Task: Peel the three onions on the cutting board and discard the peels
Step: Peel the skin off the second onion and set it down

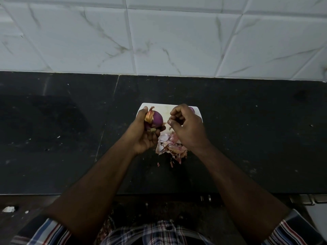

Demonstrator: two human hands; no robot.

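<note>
— What does the head camera show on the black countertop [247,138]?

— A person stands at its near edge, both bare forearms reaching over a small white cutting board [165,110] that sits about midway between the near edge and the tiled wall [177,41]. The left hand [144,133] grips a purple onion [155,118], fingers and thumb curled around it above the board's left edge; a flap of orange-brown dry skin [149,117] hangs loose on the onion's left side, against the fingers.

— And the right hand?

— The right hand [187,126] hovers over the board's right half, its fingers curled inward toward the thumb. A tiny scrap seems to sit at the fingertips (too small and dim to say for certain whether it is pinched there).

— Where are the other onions?

— One more, a second onion [192,109], peeled and purple, peeks out behind the right hand near the board's far right corner. A third cannot be made out; the hands cover much of the board.

— The peels?

— A pile of peels [172,145], pinkish and papery, lies on the board's near edge between the two wrists, spilling over it onto the countertop, where a few loose flakes [171,163] rest just beyond the heap.

— Anything else in frame?

— A checked shirt [159,230] at the bottom, its sleeves rolled above the elbows, and a white scrap [8,209] lying low at the left, below the counter's edge.
</note>
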